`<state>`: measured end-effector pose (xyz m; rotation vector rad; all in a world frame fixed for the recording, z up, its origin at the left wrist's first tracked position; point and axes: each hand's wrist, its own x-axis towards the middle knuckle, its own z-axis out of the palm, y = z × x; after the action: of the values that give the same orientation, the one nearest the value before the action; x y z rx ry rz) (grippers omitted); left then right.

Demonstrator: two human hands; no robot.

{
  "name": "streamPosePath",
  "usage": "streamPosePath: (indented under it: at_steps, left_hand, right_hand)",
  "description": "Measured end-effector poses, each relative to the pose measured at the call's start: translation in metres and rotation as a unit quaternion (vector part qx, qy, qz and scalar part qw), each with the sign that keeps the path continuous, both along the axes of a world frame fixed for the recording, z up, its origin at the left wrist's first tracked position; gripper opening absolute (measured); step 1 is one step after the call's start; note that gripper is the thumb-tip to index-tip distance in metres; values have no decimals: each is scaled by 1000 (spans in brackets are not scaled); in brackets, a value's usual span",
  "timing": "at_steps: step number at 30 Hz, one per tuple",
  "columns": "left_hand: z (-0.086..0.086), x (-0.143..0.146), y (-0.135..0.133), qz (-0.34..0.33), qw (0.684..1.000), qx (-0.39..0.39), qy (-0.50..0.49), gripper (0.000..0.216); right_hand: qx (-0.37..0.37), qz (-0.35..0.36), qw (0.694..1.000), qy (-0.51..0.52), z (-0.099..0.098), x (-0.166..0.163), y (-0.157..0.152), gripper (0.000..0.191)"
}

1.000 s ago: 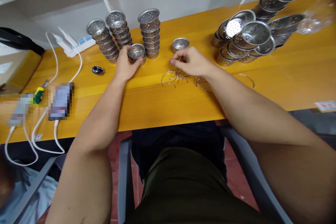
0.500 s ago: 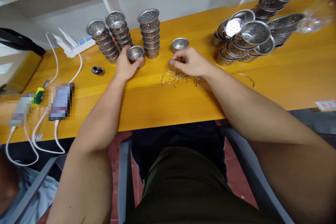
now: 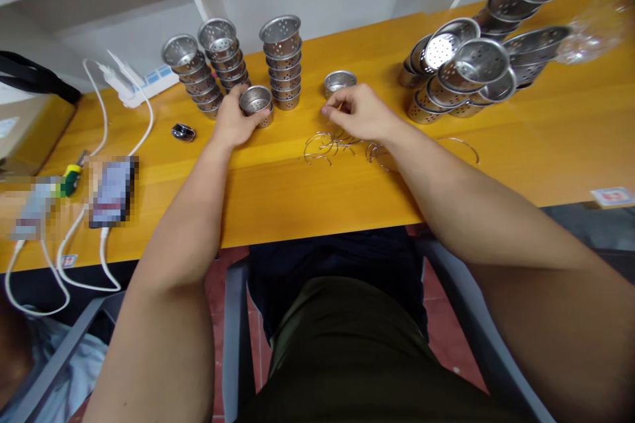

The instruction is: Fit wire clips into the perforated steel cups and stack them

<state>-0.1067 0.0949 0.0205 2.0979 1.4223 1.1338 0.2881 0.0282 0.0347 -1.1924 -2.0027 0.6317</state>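
My left hand (image 3: 232,122) wraps round a small perforated metal cup (image 3: 256,102) standing on the yellow table (image 3: 278,192), just in front of three stacks of the same cups (image 3: 282,61). My right hand (image 3: 360,114) is closed in a pinch over a heap of thin wire rings (image 3: 325,145); a thin wire seems to be between its fingertips, though this is too fine to confirm. A single cup (image 3: 339,82) stands just beyond the right hand's fingers.
A big pile of perforated cups (image 3: 471,69) lies on its side at the back right. A lone wire ring (image 3: 461,145) lies right of my forearm. At the left are a dark round object (image 3: 183,131), a phone (image 3: 110,190), white cables (image 3: 124,152) and a power strip (image 3: 141,82).
Both hands stayed almost in place. The cup under my left hand was turned slightly, and the right fingers shifted a little above the wire rings.
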Motion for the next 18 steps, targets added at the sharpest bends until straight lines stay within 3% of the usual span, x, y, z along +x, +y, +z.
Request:
streamPosePath:
  at_steps: [6,10,13,18]
  left_hand:
    - [-1,3,-7,6,1000,2,16,96]
    - [-3,5,-18,10,1000,12,25,108]
    - [6,9,-30,25,998,48,7,116]
    - [30,22,-52,8,992,122,17,83]
  right_hand:
    - [84,-85,993,0,-7,23,19,38]
    - [80,-72,994,-29,-20,36,31,34]
    - [66,-57,994,-59,-25,42,36,22]
    - [62,-42,996,-41,-14,39,31,40]
